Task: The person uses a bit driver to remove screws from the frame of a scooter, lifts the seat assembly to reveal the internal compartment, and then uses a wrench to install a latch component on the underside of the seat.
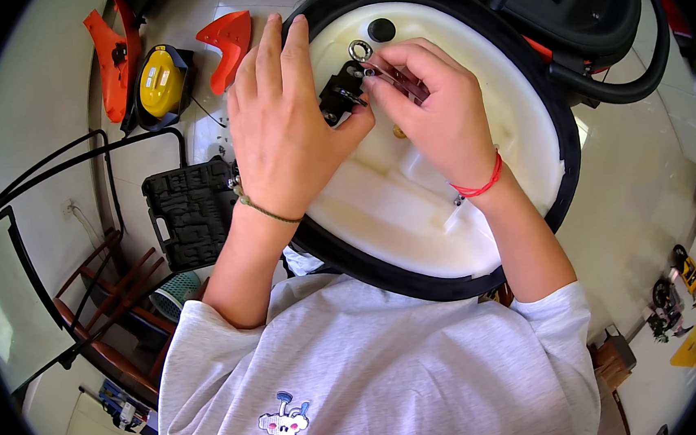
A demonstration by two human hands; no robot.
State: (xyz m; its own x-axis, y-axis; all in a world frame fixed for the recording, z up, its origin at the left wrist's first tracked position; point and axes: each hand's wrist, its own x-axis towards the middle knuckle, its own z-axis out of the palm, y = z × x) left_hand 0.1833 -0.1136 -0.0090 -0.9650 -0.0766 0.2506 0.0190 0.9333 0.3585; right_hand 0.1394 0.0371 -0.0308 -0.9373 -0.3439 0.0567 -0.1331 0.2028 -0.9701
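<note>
My left hand (284,132) holds a small black part (344,91) with a metal piece on it, gripped at its near end by the thumb; the fingers behind it are partly hidden. Close against that part, my right hand (437,100) is closed on a metal wrench (360,50), whose ring end sticks out past the fingers. At the right fingertips shows a small metal piece (369,73), perhaps a bolt or nut. Both hands are above a large round white plastic tub (430,219) with a thick black rim.
A black tool case (188,210) lies left of the tub. Beyond it are a yellow-and-black part (160,83), orange panels (228,47) and a black-framed windshield (23,300). A black seat-like part with a curved bar (632,89) stands at the far right of the tub.
</note>
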